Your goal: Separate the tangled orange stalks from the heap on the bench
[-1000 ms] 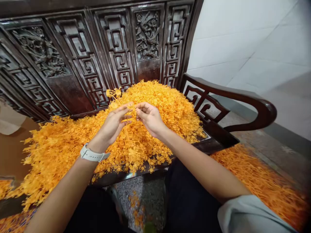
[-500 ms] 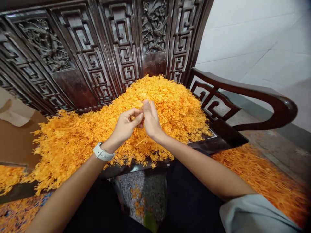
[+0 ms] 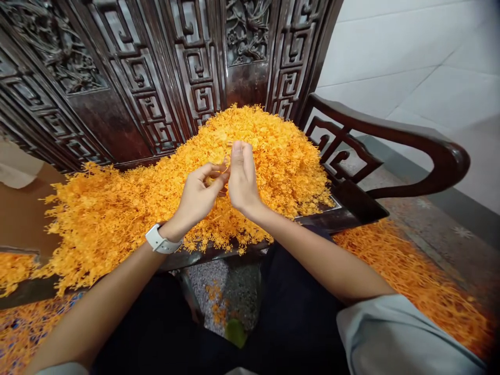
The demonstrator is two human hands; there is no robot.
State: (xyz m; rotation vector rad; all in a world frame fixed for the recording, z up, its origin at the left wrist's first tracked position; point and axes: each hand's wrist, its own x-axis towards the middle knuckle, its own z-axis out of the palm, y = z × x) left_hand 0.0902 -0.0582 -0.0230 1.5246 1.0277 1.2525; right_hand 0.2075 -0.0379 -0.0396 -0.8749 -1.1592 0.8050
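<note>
Small orange plastic flower pieces point(image 3: 269, 156) lie in a big heap on a dark carved wooden bench. My left hand point(image 3: 201, 192), with a white watch point(image 3: 162, 240) on its wrist, is closed in a pinch on a thin orange plastic stem point(image 3: 225, 167) above the heap. Right beside it, my right hand point(image 3: 242, 179) is held upright, thumb and fingers pressed together. An orange bit shows at its fingertips, and the rest of what it grips is hidden behind the thumb and palm.
The bench's latticed backrest point(image 3: 203, 99) rises behind the heap, and a curved armrest point(image 3: 406, 135) stands at the right. A cardboard box point(image 3: 27, 219) is at the left. More orange plastic pieces point(image 3: 406, 271) cover the floor at the right and lower left.
My view has tilted down slightly, so the bench and heap sit higher in the picture. My hands stay close together, and a thin orange stem now shows between them.
</note>
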